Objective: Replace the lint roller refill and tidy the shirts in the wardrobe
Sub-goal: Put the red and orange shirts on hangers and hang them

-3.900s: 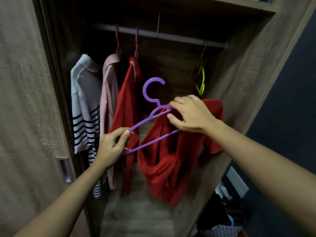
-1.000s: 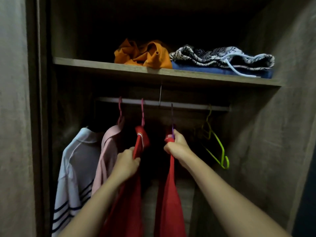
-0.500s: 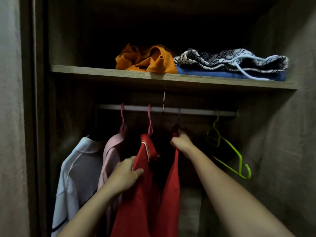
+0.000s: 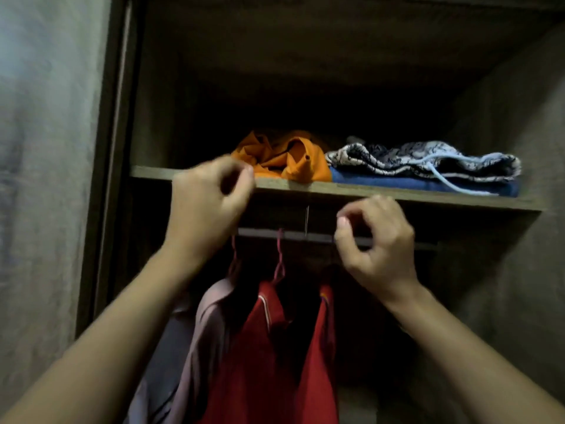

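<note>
Two red shirts hang side by side on the rail (image 4: 293,236): one red shirt (image 4: 260,347) on a pink hanger and a second red shirt (image 4: 324,332) to its right. A pink shirt (image 4: 211,319) hangs left of them. My left hand (image 4: 208,206) is raised in front of the shelf edge (image 4: 397,199), fingers loosely curled, just left of a crumpled orange garment (image 4: 290,162). My right hand (image 4: 377,243) hovers in front of the rail, above the second red shirt, fingers loosely curled. Neither hand holds anything. No lint roller is in view.
On the shelf, right of the orange garment, a patterned cloth (image 4: 428,157) with a light blue cord lies on folded blue fabric (image 4: 428,185). The wardrobe door (image 4: 46,179) stands at the left and the side wall (image 4: 504,270) at the right.
Both hands have let go of the red shirts and risen to shelf height. The purple-hangered red shirt now hangs on the rail. The view has tilted upward.
</note>
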Demonstrator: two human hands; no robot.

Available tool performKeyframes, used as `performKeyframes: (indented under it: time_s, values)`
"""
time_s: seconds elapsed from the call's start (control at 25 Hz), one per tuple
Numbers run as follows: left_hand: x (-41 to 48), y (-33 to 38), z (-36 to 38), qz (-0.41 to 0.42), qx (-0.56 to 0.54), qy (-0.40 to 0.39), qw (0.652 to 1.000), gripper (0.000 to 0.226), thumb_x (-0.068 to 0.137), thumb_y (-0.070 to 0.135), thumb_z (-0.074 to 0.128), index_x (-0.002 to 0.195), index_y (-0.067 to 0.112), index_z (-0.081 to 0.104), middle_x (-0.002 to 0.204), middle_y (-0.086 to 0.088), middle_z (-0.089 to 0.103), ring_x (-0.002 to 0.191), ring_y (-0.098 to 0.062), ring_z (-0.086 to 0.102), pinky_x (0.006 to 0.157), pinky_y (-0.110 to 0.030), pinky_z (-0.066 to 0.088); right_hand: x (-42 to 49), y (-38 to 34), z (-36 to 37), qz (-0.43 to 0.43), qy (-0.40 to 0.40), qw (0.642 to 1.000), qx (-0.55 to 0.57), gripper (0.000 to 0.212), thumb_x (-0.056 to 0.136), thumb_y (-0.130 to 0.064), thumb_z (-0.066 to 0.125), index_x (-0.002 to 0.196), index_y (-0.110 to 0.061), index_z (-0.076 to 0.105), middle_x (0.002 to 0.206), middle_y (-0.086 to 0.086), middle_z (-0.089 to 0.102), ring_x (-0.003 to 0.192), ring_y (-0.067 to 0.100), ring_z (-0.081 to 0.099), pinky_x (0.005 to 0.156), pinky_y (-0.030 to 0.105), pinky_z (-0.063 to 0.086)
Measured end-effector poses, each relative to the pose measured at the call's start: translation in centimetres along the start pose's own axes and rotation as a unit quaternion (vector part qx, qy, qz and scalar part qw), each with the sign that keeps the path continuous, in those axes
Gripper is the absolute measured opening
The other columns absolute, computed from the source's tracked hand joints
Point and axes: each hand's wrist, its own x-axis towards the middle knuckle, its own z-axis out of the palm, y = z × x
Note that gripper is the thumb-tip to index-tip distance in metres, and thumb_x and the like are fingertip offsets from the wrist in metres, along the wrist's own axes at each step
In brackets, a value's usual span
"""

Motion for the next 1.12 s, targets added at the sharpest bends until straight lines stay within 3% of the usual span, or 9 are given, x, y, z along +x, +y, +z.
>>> performKeyframes:
  time_s: [0.08,0.16,0.24,0.32,0.44,0.56,0.76,0.96,1.12]
  values:
    - [5.1,-1.0,0.6,-0.014,0.045,-0.018,0.999,0.029,0.089,0.027,0.057,0.113,0.014,0.064,0.116,-0.006,0.064,0.105,-0.015,0.059,0.09,-0.022,0.042,4.6,-1.2,0.4,0.029,-0.011,0.999,0.01,0.019,0.082,-0.025,0.055,0.09,-0.008,0.06,0.088,0.008,0.058,0.085,0.02,0.054,0.079,0.03,0.042]
    - [9.1,-2.7,2.0,-0.085,0.118,-0.163,0.976,0.051,0.089,0.034,0.058,0.136,0.019,0.045,0.145,-0.011,0.039,0.132,-0.024,0.039,0.106,-0.031,0.031,8.7,-1.2,2.0,0.133,-0.15,0.98,-0.013,0.043,0.082,-0.044,0.057,0.117,-0.019,0.051,0.113,0.008,0.053,0.108,0.023,0.051,0.092,0.037,0.044]
    - [11.1,-3.9,3.2,-0.173,0.145,-0.283,0.932,0.07,0.09,0.036,0.057,0.148,0.019,0.02,0.155,-0.013,0.018,0.141,-0.029,0.022,0.113,-0.036,0.022,11.0,-0.5,3.7,0.188,-0.315,0.925,-0.092,0.062,0.079,-0.058,0.055,0.132,-0.029,0.038,0.129,0.013,0.048,0.12,0.03,0.047,0.099,0.041,0.042]
    - [11.6,-4.5,4.2,-0.234,0.137,-0.336,0.902,0.08,0.089,0.034,0.058,0.149,0.018,0.008,0.155,-0.014,0.021,0.14,-0.03,0.025,0.112,-0.038,0.024,11.4,-0.4,4.5,0.177,-0.383,0.896,-0.14,0.052,0.082,-0.051,0.056,0.129,-0.031,0.044,0.127,0.013,0.054,0.115,0.032,0.052,0.093,0.038,0.046]
    - [10.9,-4.6,4.8,-0.205,0.151,-0.355,0.899,0.067,0.086,0.025,0.064,0.143,0.015,0.03,0.14,-0.014,0.044,0.125,-0.029,0.046,0.099,-0.038,0.041,11.2,-0.6,3.6,0.153,-0.321,0.927,-0.121,0.026,0.086,-0.024,0.056,0.112,-0.028,0.055,0.115,0.007,0.06,0.102,0.027,0.056,0.079,0.032,0.043]
    - [10.6,-3.7,3.2,-0.148,0.13,-0.323,0.925,0.03,0.084,0.018,0.063,0.113,0.013,0.062,0.105,-0.01,0.063,0.096,-0.024,0.061,0.075,-0.03,0.047,10.6,-0.5,1.7,0.136,-0.243,0.958,-0.067,0.026,0.088,-0.008,0.049,0.109,-0.022,0.053,0.113,0.008,0.054,0.106,0.026,0.052,0.085,0.033,0.038]
    - [10.0,0.0,-2.3,-0.037,-0.01,-0.15,0.988,0.005,0.085,0.018,0.054,0.08,0.02,0.052,0.072,0.0,0.054,0.062,-0.007,0.048,0.05,-0.015,0.036,11.5,-1.5,-3.4,0.202,-0.137,0.967,0.068,0.03,0.09,-0.005,0.041,0.096,-0.031,0.055,0.11,0.005,0.052,0.097,0.012,0.048,0.083,0.022,0.033]
    - [8.4,6.1,-7.8,-0.012,-0.242,-0.206,0.948,0.009,0.081,0.019,0.049,0.078,0.028,0.051,0.073,0.001,0.052,0.064,-0.007,0.047,0.055,-0.02,0.038,13.4,-6.3,-11.0,0.217,-0.097,0.946,0.22,0.026,0.091,-0.008,0.047,0.081,-0.028,0.062,0.064,-0.009,0.057,0.05,-0.002,0.05,0.048,0.013,0.041]
    - [6.0,9.2,-10.3,-0.033,-0.298,-0.292,0.908,0.018,0.084,0.016,0.05,0.083,0.025,0.065,0.076,0.004,0.064,0.07,-0.017,0.057,0.057,-0.019,0.048,12.6,-8.7,-15.4,0.244,-0.197,0.932,0.181,0.014,0.09,-0.02,0.055,0.081,-0.025,0.066,0.071,-0.006,0.063,0.056,0.0,0.056,0.05,0.012,0.046]
